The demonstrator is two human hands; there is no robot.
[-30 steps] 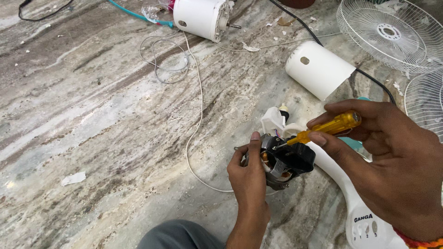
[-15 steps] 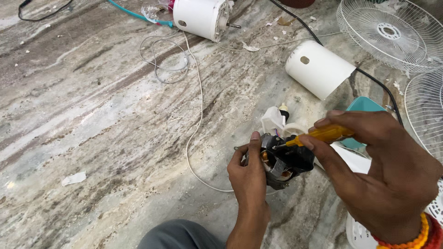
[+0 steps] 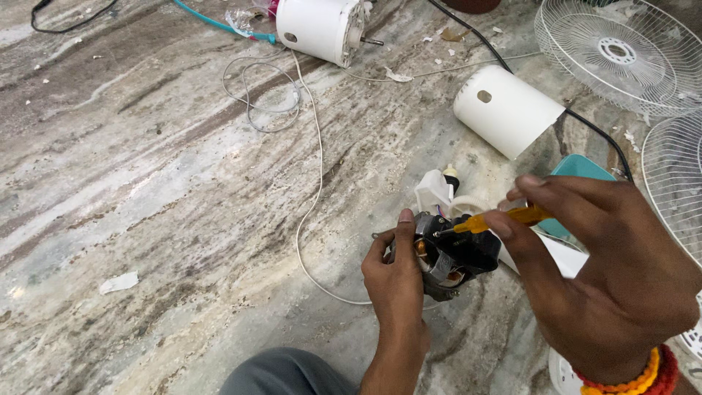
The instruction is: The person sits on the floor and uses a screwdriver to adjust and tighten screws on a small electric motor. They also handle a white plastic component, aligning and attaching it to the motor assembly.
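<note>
- Motor assembly (image 3: 450, 256), dark and with copper windings showing, is held low at the centre of the view, above the streaked marble floor (image 3: 161, 190).
- It is clasped from the near side by the left hand (image 3: 398, 281), thumb up along its edge, apparently so that it is kept steady and its face is turned toward the tool.
- A yellow-handled screwdriver (image 3: 501, 218) is pinched in the fingers of the right hand (image 3: 614, 281), its tip set against the top of the motor.
- Two white wire fan guards (image 3: 618, 51) are laid to the right, well apart.
- A white cylindrical cover (image 3: 508, 110) is left on its side beyond the hands, and a white motor housing (image 3: 318, 29) farther off.
- A thin white wire (image 3: 314, 183) is trailed across the floor to just beside the left hand; nothing is seen blocking the tool.
</note>
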